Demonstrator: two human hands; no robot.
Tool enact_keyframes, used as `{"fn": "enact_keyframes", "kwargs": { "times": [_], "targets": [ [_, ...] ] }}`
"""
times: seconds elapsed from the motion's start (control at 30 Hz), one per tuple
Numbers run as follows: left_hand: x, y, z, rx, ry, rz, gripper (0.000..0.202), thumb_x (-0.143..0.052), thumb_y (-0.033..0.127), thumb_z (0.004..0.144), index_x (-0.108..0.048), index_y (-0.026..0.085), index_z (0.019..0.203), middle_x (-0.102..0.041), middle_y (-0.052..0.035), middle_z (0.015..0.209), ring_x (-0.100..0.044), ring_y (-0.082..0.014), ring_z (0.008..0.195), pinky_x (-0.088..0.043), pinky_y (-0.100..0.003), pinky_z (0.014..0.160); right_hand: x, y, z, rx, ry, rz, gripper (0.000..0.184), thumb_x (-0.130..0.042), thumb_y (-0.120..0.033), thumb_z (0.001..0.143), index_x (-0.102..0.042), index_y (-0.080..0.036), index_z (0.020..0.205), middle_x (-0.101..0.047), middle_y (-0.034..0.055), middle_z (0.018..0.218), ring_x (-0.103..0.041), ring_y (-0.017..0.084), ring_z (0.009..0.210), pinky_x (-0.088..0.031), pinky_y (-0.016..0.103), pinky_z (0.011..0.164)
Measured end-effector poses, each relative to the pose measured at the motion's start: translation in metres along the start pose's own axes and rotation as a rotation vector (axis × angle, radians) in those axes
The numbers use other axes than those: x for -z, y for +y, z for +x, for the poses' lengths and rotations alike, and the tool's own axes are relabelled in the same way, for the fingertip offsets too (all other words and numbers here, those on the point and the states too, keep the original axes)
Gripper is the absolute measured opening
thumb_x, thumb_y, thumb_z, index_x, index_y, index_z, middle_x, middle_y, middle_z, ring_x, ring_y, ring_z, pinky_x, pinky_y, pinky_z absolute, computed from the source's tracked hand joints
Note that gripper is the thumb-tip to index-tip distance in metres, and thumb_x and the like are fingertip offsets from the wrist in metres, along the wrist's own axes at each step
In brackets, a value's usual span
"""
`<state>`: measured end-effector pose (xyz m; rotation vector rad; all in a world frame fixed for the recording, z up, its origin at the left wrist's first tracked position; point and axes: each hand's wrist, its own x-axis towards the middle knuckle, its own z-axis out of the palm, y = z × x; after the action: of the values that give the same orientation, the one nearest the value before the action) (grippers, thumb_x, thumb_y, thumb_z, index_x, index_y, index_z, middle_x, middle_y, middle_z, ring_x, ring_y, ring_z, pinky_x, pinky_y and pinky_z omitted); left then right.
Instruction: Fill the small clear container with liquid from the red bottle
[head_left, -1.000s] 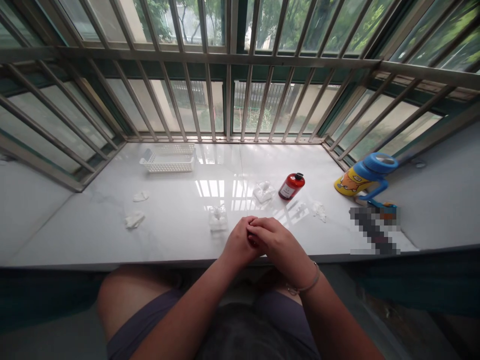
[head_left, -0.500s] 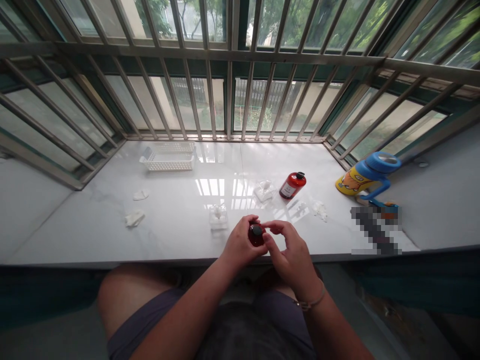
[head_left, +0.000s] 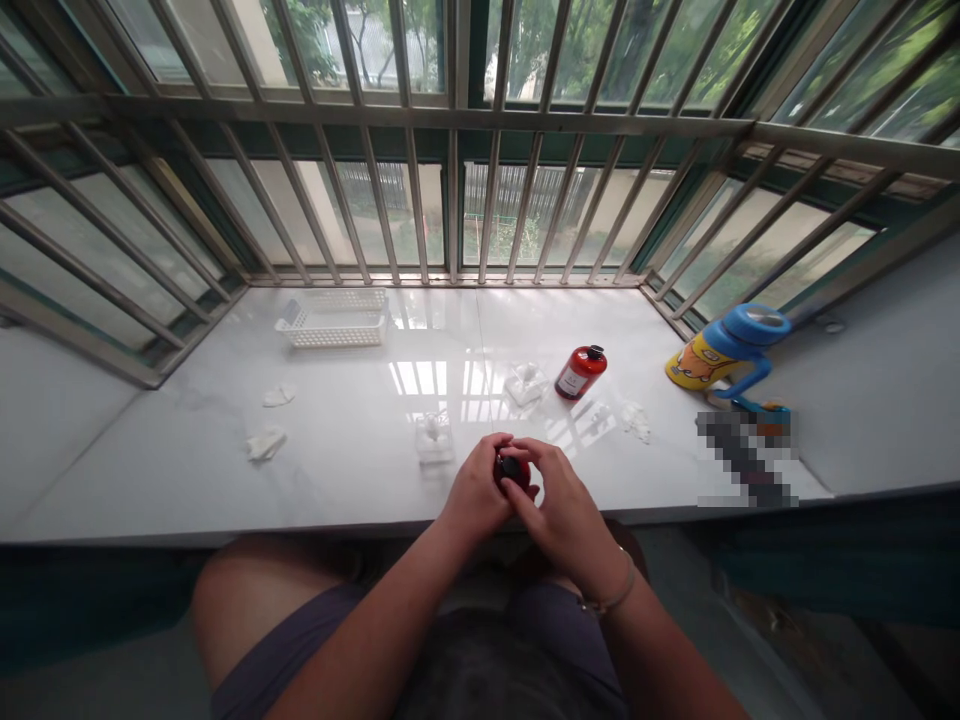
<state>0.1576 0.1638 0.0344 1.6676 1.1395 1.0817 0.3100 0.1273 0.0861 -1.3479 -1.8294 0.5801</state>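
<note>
A small red bottle with a black cap (head_left: 513, 467) is upright near the front edge of the white counter, seen from above. My left hand (head_left: 477, 487) wraps round its left side. From the right, my right hand (head_left: 561, 505) closes over the bottle's top, with the thumb and bent fingers at the cap; the exact contact is partly hidden. Behind my hands stands a second red bottle (head_left: 580, 374) with a white label and a black top. Two clear plastic pieces with white stuff in them, one (head_left: 434, 437) left and another (head_left: 526, 384) behind, sit nearby.
At the back left is a white perforated basket (head_left: 334, 332). Crumpled white tissues (head_left: 266, 443) lie on the left, more white scraps (head_left: 636, 422) on the right. A blue-and-yellow handled flask (head_left: 720, 350) and a blurred-out dark object (head_left: 742, 458) are at the right. Metal window bars border the back.
My right hand has moved left and closed in on the bottle, its fingers and thumb now at the cap. My left hand keeps its hold. The view has shifted slightly.
</note>
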Motion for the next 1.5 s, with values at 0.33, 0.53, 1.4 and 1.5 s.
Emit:
{"fn": "enact_keyframes", "kwargs": {
  "times": [0.33,0.53,1.4,1.5],
  "targets": [
    [-0.014,-0.007,-0.009,-0.003,0.085,0.037,0.053,-0.079,0.024,0.081,-0.056,0.025,0.128,-0.076,-0.0076,0.114,-0.076,-0.0280,0.106,-0.062,-0.047,0.098,-0.007,0.002,0.006,-0.185,0.053,0.017,0.028,-0.074,-0.030,0.093,-0.047,-0.027,0.086,-0.060,-0.0001,0.088,-0.063,0.023,0.089,-0.056,0.037,0.078],
    [-0.012,-0.013,-0.013,-0.113,0.131,0.182,0.067,-0.078,0.027,0.089,-0.046,0.025,0.148,-0.067,-0.0163,0.139,-0.070,-0.0331,0.125,-0.059,-0.055,0.109,-0.009,0.001,0.005,-0.168,0.076,-0.029,0.028,-0.072,-0.030,0.094,-0.046,-0.027,0.084,-0.060,-0.0016,0.084,-0.062,0.022,0.084,-0.049,0.036,0.075],
    [-0.005,-0.050,0.063,-0.090,-0.050,0.267,0.073,-0.099,0.034,0.072,-0.061,0.027,0.134,-0.065,-0.0107,0.142,-0.064,-0.0342,0.137,-0.051,-0.057,0.120,0.107,0.121,0.046,-0.238,0.358,-0.508,0.032,-0.061,-0.057,0.098,-0.053,-0.027,0.089,-0.068,0.0065,0.086,-0.060,0.026,0.079,-0.041,0.037,0.071],
    [-0.042,-0.048,0.082,-0.115,-0.057,0.220,0.069,-0.099,0.032,0.072,-0.060,0.025,0.128,-0.062,-0.0132,0.143,-0.061,-0.0358,0.141,-0.050,-0.059,0.120,0.110,0.135,0.060,-0.223,0.383,-0.489,0.027,-0.060,-0.051,0.098,-0.052,-0.026,0.090,-0.072,0.0086,0.097,-0.062,0.026,0.085,-0.043,0.038,0.076]
  ]
}}
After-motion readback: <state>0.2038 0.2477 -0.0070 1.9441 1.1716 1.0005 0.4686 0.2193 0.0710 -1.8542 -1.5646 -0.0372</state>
